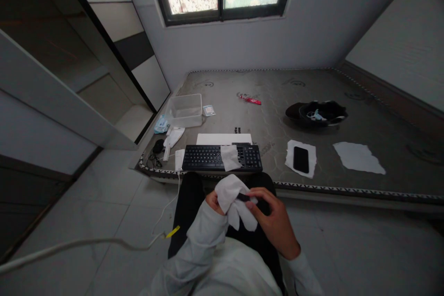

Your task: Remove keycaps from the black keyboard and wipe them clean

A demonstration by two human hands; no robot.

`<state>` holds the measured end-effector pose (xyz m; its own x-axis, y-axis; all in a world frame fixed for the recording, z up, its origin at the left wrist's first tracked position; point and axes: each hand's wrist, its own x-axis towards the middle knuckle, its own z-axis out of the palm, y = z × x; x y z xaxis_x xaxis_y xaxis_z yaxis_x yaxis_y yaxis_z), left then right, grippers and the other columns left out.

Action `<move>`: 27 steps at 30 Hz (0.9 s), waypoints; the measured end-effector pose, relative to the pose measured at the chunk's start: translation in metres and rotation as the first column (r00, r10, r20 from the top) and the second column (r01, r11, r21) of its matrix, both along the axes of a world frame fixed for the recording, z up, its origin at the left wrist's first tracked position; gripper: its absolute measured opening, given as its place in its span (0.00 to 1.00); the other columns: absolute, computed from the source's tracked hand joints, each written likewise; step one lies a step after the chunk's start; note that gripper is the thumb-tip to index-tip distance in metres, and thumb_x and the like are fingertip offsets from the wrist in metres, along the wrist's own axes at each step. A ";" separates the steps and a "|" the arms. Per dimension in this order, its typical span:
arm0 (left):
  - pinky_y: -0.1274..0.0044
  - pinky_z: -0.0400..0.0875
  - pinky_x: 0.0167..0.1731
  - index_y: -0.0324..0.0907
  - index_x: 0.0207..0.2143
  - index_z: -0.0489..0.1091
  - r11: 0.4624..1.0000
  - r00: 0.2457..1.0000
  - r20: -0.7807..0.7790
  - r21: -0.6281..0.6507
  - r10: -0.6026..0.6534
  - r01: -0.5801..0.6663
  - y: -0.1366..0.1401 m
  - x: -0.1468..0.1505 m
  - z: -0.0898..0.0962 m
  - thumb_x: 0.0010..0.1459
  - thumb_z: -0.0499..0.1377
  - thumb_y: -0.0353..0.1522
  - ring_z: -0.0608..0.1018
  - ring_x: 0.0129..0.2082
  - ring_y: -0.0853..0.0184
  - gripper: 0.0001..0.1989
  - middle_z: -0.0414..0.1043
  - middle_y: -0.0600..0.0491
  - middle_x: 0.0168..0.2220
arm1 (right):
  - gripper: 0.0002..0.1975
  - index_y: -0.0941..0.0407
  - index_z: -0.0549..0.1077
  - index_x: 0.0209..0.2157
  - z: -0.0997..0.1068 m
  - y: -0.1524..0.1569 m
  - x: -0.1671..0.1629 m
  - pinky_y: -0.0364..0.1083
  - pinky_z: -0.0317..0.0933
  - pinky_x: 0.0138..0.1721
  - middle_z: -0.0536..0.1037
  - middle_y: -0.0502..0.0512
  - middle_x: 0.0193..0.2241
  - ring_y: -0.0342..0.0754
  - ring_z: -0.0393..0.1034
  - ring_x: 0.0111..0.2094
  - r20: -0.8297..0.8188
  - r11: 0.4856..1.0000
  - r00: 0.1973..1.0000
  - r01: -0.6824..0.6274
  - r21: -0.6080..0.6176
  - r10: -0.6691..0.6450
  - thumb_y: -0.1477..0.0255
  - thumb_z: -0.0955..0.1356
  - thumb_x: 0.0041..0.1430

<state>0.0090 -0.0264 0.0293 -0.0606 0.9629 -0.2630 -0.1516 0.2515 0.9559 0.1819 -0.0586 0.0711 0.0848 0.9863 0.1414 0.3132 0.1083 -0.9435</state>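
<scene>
Dropping the dark piece: the small dark piece [243,197] sits between the hands, above the lap and short of the mattress's near edge; a loose pinch on so little of it could let it fall between the knees to the floor.
White cloth: bunched soft folds of white cloth [229,190] press against the piece and may drag it out of the fingertips or hide it if they bunch further.
Black keyboard: the keyboard [204,157] lies along the mattress [263,125] right at its near edge, just beyond the knees; a raised knee could knock it or shift the white scrap [230,157] lying across its keys.
Small black bits: a little cluster of bits [237,130], perhaps keycaps, lies behind the keyboard, and a sweeping sleeve could scatter them.
White cable: the cable [177,189] hangs over the near edge, left of the legs; a foot catching it might tug whatever it feeds.
Right hand: the right hand [272,219] comes in from the right, palm turned inward, thumb and forefinger pinching the piece against the cloth.
Left hand: the left hand [213,202] reaches in from the left, wrist bent inward, cloth draped over it; its fingers are mostly covered, so their grip cannot be judged.
</scene>
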 end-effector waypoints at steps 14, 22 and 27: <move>0.68 0.80 0.39 0.42 0.32 0.81 0.999 0.997 0.079 -0.042 0.008 -0.005 0.000 0.003 0.017 0.38 0.72 0.36 0.84 0.35 0.55 0.15 0.86 0.48 0.34 | 0.14 0.53 0.78 0.39 -0.023 0.002 -0.002 0.46 0.66 0.41 0.80 0.54 0.37 0.50 0.73 0.39 -0.220 0.951 0.941 -0.287 -0.112 0.258 0.58 0.71 0.59; 0.63 0.78 0.45 0.43 0.29 0.80 0.985 0.987 0.089 -0.124 0.133 -0.122 0.007 -0.008 0.011 0.36 0.73 0.36 0.84 0.43 0.47 0.14 0.86 0.46 0.36 | 0.16 0.52 0.80 0.35 -0.025 0.003 -0.005 0.46 0.69 0.42 0.78 0.54 0.34 0.50 0.74 0.38 -0.305 0.998 0.951 -0.045 0.037 0.054 0.54 0.73 0.55; 0.63 0.77 0.49 0.44 0.31 0.80 0.981 0.983 0.104 -0.133 0.153 -0.138 0.008 -0.012 0.010 0.36 0.73 0.38 0.83 0.47 0.46 0.16 0.86 0.46 0.40 | 0.17 0.52 0.80 0.33 -0.022 0.004 -0.004 0.46 0.69 0.38 0.78 0.54 0.32 0.49 0.73 0.35 -0.328 0.998 0.945 0.012 0.065 0.010 0.53 0.74 0.54</move>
<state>-0.0028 -0.0183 0.0390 -0.1607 0.9053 -0.3932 -0.3007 0.3346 0.8931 0.1776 -0.0544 0.0495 0.1384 0.9758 0.1694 -0.0124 0.1728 -0.9849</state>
